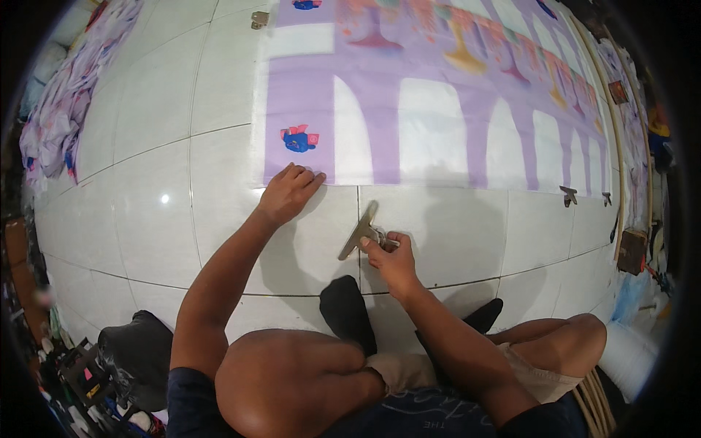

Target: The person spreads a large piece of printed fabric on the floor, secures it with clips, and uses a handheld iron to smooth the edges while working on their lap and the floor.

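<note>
A large lilac-and-white printed cloth (299,95) lies spread on the tiled floor, with blue and red motifs and a row of white arch shapes. My left hand (290,191) is at its near left corner, fingers bent and pressed on the edge; whether they pinch the fabric is hard to see. My right hand (394,264) grips a wide metal bulldog clip (358,232) by its handles, just above the tiles and apart from the cloth. Two smaller clips (568,196) (607,198) sit along the cloth's near edge at the right.
Another metal clip (259,20) is at the cloth's far left edge. Crumpled lilac fabric (62,117) lies at the left. A wooden strip (619,146) runs beside the cloth's right side. A black bag-like bundle (139,358) stands at the lower left. My feet in black socks (345,310) rest below the clip.
</note>
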Tool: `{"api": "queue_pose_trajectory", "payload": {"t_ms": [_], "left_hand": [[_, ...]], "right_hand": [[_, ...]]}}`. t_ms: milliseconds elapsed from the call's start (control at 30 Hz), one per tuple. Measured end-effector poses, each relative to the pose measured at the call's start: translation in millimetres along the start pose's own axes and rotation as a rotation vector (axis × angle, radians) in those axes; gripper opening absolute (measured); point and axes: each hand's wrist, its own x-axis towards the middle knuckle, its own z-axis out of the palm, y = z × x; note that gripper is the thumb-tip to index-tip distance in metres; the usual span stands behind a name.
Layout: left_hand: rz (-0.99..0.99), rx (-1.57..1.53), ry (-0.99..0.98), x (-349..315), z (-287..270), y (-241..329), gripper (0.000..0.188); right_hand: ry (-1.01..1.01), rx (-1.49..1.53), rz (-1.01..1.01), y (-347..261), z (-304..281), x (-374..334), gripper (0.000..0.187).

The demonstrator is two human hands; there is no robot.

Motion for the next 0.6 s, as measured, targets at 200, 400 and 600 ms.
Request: {"api": "queue_pose_trajectory", "payload": {"t_ms": [200,400,600], "left_hand": [[-0.010,-0.002,0.007,-2,-1,-3,0.034],[-0.044,-0.050,-0.013,-1,-1,-1,0.033],[-0.014,-0.035,0.039,4,-4,-1,0.034]], "right_hand": [[-0.251,0.122,0.163,-12,-2,-1,0.040],[-0.434,0.219,0.134,-11,18,18,0.038],[-0.170,0.504,0.075,-37,34,50,0.042]]}}
